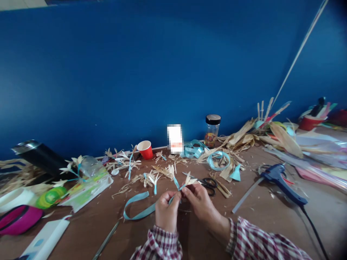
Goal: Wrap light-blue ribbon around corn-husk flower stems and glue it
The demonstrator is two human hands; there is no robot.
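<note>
My left hand is pinched at the blue-wrapped stem of a small cream corn-husk flower sprig. From this hand a light blue ribbon trails to the left in a loop on the table. My right hand has its fingertips closed on the sprig, just below a pale husk flower. A second bloom of the sprig points up above my fingers. The exact grip between the fingertips is hidden. Beside my hands, a separate husk flower with a blue stem lies on the table.
Black-handled scissors lie just beyond my right hand. A blue glue gun with a cord rests at the right. Farther back are a red paper cup, a lidded jar and dry husks. A black bottle lies left.
</note>
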